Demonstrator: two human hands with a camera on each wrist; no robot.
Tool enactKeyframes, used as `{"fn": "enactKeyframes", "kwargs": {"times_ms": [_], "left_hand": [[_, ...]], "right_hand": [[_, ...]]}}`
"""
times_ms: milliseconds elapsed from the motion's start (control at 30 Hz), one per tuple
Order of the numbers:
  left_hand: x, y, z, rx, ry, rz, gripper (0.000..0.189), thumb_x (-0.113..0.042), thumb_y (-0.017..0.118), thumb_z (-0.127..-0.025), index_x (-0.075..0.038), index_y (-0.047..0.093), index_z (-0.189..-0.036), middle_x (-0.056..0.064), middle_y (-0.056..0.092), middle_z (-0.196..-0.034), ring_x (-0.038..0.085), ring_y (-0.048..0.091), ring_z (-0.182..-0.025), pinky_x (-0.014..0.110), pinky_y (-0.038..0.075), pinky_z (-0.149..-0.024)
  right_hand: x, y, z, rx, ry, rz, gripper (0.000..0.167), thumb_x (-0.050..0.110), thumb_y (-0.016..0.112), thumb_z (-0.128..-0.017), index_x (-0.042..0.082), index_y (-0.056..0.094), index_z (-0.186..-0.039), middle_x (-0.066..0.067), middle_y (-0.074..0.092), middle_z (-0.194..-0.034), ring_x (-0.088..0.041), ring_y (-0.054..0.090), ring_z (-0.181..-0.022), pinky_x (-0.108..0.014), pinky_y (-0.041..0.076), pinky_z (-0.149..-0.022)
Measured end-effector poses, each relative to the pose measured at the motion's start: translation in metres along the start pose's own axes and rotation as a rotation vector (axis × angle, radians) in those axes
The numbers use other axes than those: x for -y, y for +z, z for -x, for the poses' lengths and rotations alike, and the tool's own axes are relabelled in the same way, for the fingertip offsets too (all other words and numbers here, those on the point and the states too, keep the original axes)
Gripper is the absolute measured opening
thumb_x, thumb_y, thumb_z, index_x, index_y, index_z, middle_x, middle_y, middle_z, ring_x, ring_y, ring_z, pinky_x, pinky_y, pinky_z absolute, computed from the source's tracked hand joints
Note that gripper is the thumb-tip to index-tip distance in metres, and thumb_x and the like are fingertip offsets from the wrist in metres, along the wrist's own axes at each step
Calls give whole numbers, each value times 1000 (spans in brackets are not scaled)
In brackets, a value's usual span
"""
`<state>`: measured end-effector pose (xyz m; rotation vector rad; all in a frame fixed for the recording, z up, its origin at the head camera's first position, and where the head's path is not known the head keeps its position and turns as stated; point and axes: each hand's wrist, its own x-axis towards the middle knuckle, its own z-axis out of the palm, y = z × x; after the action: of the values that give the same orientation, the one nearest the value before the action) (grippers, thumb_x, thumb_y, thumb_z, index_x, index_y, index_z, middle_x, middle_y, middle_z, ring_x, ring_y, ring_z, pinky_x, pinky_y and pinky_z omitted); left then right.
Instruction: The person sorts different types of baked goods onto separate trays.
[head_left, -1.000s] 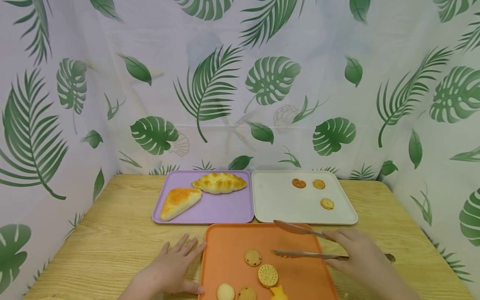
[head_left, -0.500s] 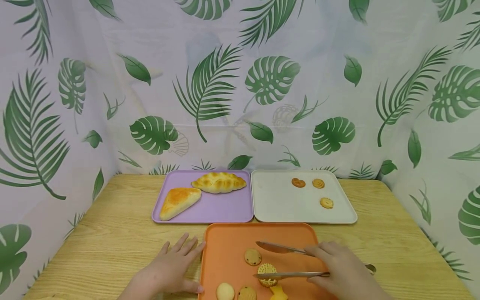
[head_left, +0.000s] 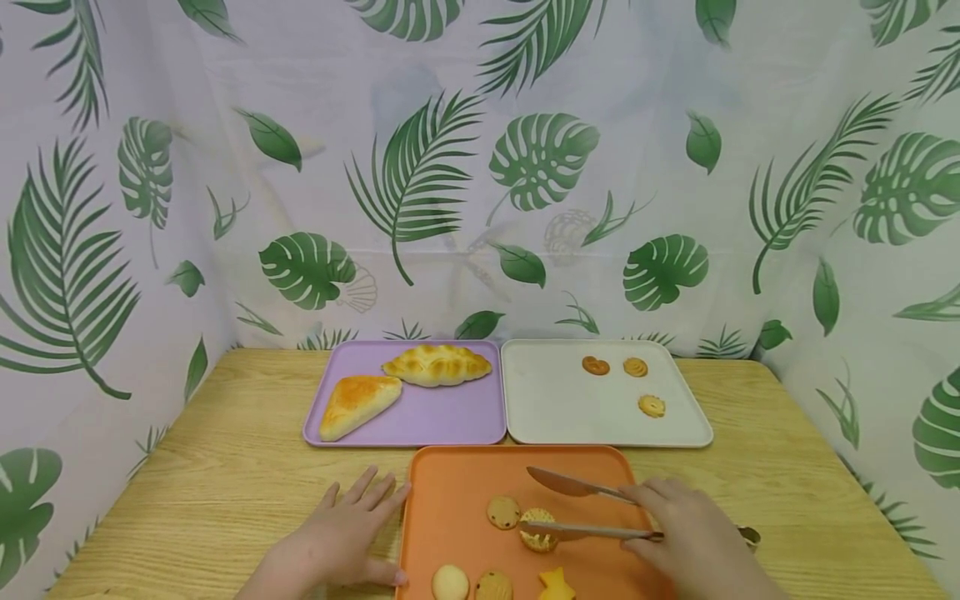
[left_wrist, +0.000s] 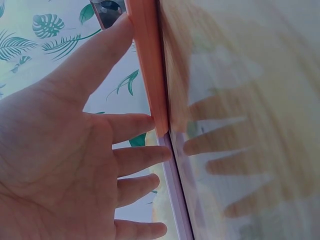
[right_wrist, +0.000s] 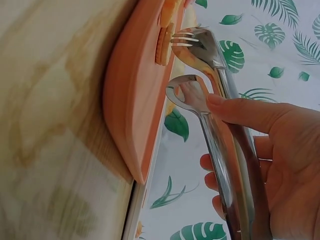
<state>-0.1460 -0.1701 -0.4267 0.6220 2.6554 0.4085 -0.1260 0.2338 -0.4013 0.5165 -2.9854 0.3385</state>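
Observation:
My right hand (head_left: pixel 693 533) holds a pair of metal tongs (head_left: pixel 600 531), their arms spread apart, above the orange tray (head_left: pixel 457 475). One arm, with a fork end (right_wrist: pixel 200 47) in the right wrist view, meets or crosses the round dotted cookie (head_left: pixel 540 542); contact is hard to tell. The other arm ends in a rounded, open-centred tip (right_wrist: pixel 192 92). Nearby on the tray lie a chocolate-chip cookie (head_left: pixel 503 512), a second chip cookie (head_left: pixel 494 586), a plain round cookie (head_left: pixel 451 582) and a yellow star cookie (head_left: pixel 557 586). My left hand (head_left: pixel 337 533), fingers spread, touches the tray's left edge.
Behind the orange tray, a purple tray (head_left: pixel 450 421) carries a triangular bread (head_left: pixel 360 407) and a braided bread (head_left: pixel 437 366). Beside it, a white tray (head_left: pixel 562 417) bears three small cookies (head_left: pixel 635 367). A leaf-patterned cloth (head_left: pixel 450 208) encloses the wooden table (head_left: pixel 225 467).
The tongs came left and down over the round dotted cookie, then shifted slightly back and right. That cookie slid a little away from the star cookie. My left hand stayed put.

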Motion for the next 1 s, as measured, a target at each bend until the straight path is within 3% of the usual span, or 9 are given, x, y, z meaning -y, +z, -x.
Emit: {"fn": "enactKeyframes", "kwargs": {"times_ms": [233,433,733,1000], "left_hand": [[1,0,-1,14,0,7,103,-66,69,-74,-15,28,-154,17,26,-160,41,12,-151,76,14,-109],[1,0,-1,7,7,13,103,-65,69,-74,-15,29,-154,17,27,-160,42,12,-150,76,14,-109],[1,0,0,-8,13,-4,104,-66,69,-73,-14,30,-154,18,28,-159,42,14,-150,76,16,-108],[1,0,0,-13,20,-11,104,-66,69,-73,-13,30,-154,18,28,-159,42,15,-149,77,16,-108]], "right_hand": [[-7,1,-1,-50,-31,28,49,36,88,-66,21,70,-110,9,65,-96,-9,59,-85,-33,54,-71],[-8,2,-2,0,-38,-24,47,34,88,-66,23,69,-109,12,62,-92,-4,56,-80,-24,50,-66],[-8,5,-4,10,-98,-1,43,35,86,-69,25,69,-108,15,62,-89,-2,55,-78,-26,49,-66],[-9,5,-9,-74,-134,78,38,33,87,-67,26,71,-101,15,65,-91,-6,59,-81,-28,52,-69]]}}
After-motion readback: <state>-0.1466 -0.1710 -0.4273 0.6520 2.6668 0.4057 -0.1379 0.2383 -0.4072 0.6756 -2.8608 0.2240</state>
